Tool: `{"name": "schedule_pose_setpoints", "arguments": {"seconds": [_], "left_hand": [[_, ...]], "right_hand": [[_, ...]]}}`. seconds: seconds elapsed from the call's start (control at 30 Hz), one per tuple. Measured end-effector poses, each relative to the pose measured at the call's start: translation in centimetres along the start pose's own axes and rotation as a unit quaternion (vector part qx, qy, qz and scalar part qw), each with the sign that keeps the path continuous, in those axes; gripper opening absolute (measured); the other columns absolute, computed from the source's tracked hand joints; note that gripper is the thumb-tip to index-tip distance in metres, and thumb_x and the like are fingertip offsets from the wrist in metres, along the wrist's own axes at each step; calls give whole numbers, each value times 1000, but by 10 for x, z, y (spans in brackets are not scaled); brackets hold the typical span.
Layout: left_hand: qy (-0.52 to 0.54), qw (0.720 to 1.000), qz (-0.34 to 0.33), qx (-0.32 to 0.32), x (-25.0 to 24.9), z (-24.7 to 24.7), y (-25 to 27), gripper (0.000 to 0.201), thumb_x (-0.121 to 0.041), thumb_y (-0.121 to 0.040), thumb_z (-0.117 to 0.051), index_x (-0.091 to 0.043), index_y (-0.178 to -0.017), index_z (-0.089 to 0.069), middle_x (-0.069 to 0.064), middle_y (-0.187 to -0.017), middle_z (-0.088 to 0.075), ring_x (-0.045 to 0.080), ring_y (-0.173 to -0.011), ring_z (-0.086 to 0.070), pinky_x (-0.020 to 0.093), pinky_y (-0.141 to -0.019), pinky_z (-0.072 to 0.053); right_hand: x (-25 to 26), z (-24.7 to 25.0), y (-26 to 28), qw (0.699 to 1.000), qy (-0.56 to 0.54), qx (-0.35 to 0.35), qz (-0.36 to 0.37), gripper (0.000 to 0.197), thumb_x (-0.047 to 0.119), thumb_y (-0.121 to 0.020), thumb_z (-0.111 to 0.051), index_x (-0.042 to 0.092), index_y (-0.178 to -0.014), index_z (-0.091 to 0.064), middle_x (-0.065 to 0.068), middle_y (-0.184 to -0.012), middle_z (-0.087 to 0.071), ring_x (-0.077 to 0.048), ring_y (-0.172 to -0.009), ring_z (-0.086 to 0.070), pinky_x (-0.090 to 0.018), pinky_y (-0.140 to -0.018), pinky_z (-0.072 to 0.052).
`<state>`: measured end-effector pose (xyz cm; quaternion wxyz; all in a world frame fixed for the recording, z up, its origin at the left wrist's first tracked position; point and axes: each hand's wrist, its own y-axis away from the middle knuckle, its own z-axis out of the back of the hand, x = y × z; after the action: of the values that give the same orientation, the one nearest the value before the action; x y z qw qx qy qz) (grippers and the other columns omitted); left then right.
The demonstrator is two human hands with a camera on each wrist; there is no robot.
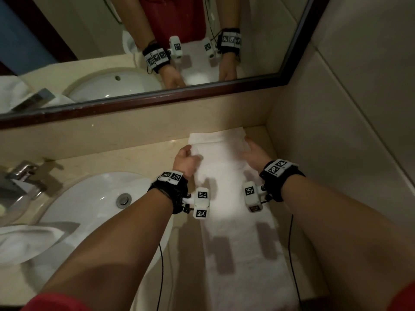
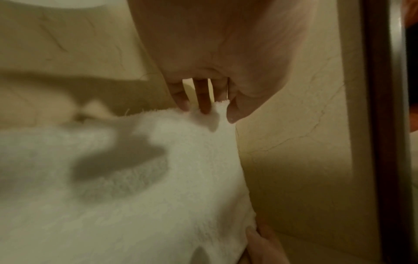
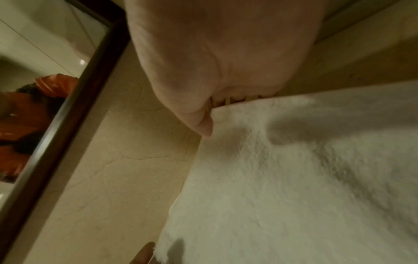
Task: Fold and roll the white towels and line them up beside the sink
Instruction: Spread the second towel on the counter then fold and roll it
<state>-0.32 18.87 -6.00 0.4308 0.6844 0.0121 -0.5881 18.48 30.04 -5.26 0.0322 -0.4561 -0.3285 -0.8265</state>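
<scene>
A long white towel point(image 1: 226, 198) lies folded into a strip on the counter point(image 1: 143, 153), right of the sink point(image 1: 89, 198), running from the near edge to the far wall. Its far end is doubled back on itself just short of the backsplash.

The left hand point(image 1: 186, 160) holds the far left corner of the strip: in the left wrist view the thumb and fingertips point(image 2: 204, 105) pinch a small peak of cloth. The right hand point(image 1: 254, 151) grips the far right corner; the right wrist view shows its thumb point(image 3: 203, 125) on top of the towel's edge with the fingers curled down behind it. Both wrists carry black bands with white marker blocks.

A second towel point(image 1: 29, 241) lies crumpled over the near left rim of the sink. The tap point(image 1: 24, 176) stands at far left. The mirror point(image 1: 157, 52) above the counter reflects both hands and the towel.
</scene>
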Motion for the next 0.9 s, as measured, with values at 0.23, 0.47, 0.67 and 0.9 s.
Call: {"name": "schedule_pose_setpoints", "arguments": {"seconds": [0.23,0.47,0.67,0.9], "left_hand": [[-36,999,0,-19,14,9,33,49,-10,-84,-63,-15,-132,-52,12,-132,-59,32,-115,-59,43,-95,-51],[-112,993,22,-22,41,16,91,34,-2,-89,-52,-10,-120,-61,14,-112,-63,21,-79,-56,24,-55,-41],[-170,985,27,2,66,21,143,29,-2,-90,-52,-8,-115,-64,12,-104,-62,23,-83,-54,34,-76,-50],[-186,982,3,40,96,34,200,23,-5,-90,-50,-11,-108,-65,9,-92,-59,18,-68,-50,32,-67,-48]], "right_hand": [[-7,6,34,1000,12,5,25,70,4,-91,-55,13,-152,-23,-5,-153,-33,-23,-137,-36,-30,-108,-35],[-33,5,91,999,16,-25,21,67,8,-91,-57,15,-150,-27,-10,-153,-32,-26,-137,-36,-35,-110,-35],[-58,5,156,998,-40,-43,12,64,5,-90,-58,11,-148,-32,-10,-152,-35,-27,-134,-41,-40,-107,-40],[-105,1,235,993,-69,-95,-30,57,7,-91,-58,12,-145,-38,-15,-140,-43,-24,-111,-47,-35,-90,-42]]}}
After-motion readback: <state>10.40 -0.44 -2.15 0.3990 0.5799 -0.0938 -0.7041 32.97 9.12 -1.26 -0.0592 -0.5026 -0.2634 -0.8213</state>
